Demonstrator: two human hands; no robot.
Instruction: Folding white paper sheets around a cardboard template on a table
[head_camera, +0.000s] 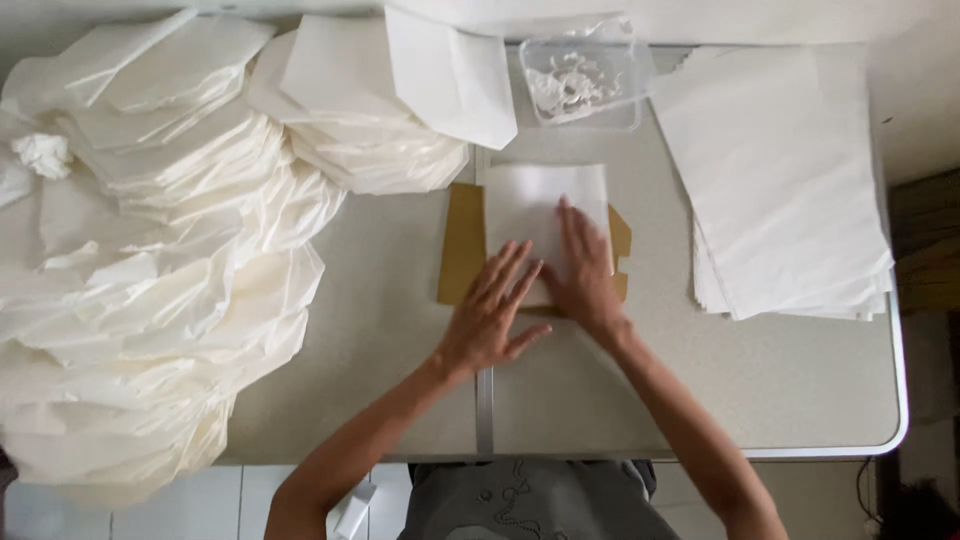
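A folded white tissue sheet (545, 205) lies on a brown cardboard template (462, 245) at the middle of the table. My left hand (490, 315) rests flat with fingers spread on the sheet's near left corner. My right hand (583, 270) presses flat on the sheet's near right part, fingers pointing away from me. Neither hand grips anything; both lie palm down on the paper.
A large heap of folded white paper pieces (150, 250) fills the table's left side. A stack of flat white sheets (780, 180) lies at the right. A clear plastic box (583, 80) with small white bits stands at the back. The grey table (760, 380) ends just before me.
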